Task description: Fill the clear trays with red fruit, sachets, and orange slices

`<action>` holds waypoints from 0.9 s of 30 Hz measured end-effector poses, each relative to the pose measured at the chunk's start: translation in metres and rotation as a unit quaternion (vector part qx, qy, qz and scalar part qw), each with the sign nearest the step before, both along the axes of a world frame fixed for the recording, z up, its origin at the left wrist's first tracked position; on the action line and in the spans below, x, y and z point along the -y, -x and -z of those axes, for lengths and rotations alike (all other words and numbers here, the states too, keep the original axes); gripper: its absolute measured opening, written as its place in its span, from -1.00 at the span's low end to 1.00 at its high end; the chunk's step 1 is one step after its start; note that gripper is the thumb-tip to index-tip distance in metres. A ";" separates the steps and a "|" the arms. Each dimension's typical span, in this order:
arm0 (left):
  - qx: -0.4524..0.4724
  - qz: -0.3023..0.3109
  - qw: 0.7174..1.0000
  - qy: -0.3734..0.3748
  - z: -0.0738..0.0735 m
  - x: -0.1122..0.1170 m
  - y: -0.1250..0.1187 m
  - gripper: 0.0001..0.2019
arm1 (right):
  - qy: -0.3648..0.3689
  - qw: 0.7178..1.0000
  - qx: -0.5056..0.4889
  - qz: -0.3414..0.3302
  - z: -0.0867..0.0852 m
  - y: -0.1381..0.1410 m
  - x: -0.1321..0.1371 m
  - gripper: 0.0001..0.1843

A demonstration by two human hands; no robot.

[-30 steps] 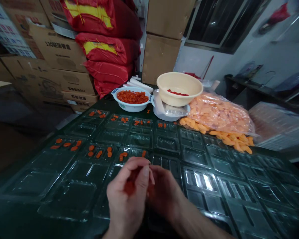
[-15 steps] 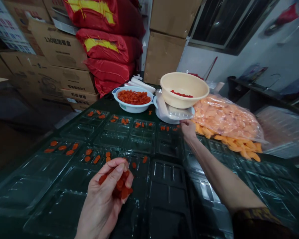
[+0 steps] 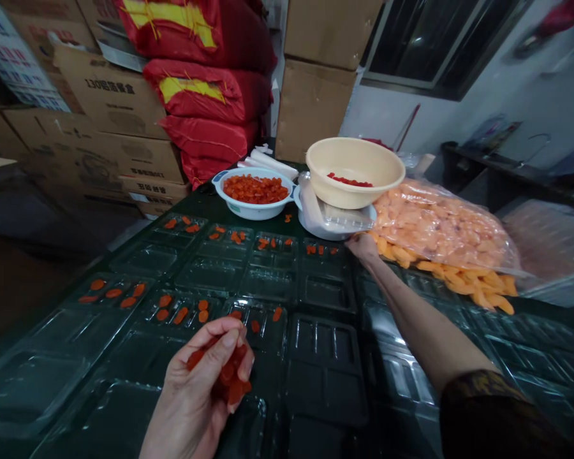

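Note:
My left hand (image 3: 205, 382) is closed around a bunch of carrot slices (image 3: 232, 376), held above the clear plastic trays at the front. My right hand (image 3: 362, 247) reaches to the back row, beside the light-blue basin under the cream bowl. Its fingers are curled and mostly hidden, so what they hold cannot be made out. Just left of it, a clear compartment tray (image 3: 326, 290) has a few carrot pieces (image 3: 321, 250) in its upper compartments. Other trays nearer me also carry carrot slices (image 3: 180, 315). A tray (image 3: 324, 389) right of my left hand shows none.
A blue-white basin (image 3: 253, 210) full of cut carrots stands at the back. Beside it, a cream bowl (image 3: 356, 162) with red pieces sits on a stacked basin. A plastic bag (image 3: 449, 223) of orange slices lies right. Cardboard boxes (image 3: 119, 95) and red bundles (image 3: 210, 89) rise behind.
The view has shifted slightly. My right hand stays beside the basin at the back row, and my left hand still holds the carrot slices.

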State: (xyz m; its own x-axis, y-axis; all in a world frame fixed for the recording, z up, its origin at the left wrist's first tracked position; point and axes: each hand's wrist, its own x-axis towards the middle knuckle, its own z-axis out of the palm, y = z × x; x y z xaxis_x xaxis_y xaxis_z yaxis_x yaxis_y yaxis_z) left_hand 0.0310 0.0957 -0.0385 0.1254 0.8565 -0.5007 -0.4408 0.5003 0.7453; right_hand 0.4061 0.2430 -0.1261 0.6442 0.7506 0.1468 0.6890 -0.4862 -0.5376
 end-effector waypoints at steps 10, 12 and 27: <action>0.103 -0.006 0.995 0.017 -0.005 0.000 -0.007 -0.76 | -0.107 0.971 -0.196 -0.082 -0.046 0.088 0.070 -0.82; 0.115 0.000 0.993 0.007 -0.004 0.002 -0.009 -0.77 | -0.104 0.945 -0.279 -0.140 -0.054 0.138 0.103 -0.69; 0.111 0.038 0.992 -0.040 0.007 0.044 0.047 -0.86 | 0.073 0.559 -0.814 -0.144 -0.057 0.303 0.216 -0.72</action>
State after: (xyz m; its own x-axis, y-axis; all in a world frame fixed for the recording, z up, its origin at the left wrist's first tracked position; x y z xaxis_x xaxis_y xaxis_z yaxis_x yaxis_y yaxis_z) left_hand -0.0164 0.0516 -0.0452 0.2906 0.8759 -0.3852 -0.5616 0.4821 0.6724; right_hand 0.1031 0.0272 -0.0692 -0.3159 0.7847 -0.5333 -0.5922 -0.6022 -0.5353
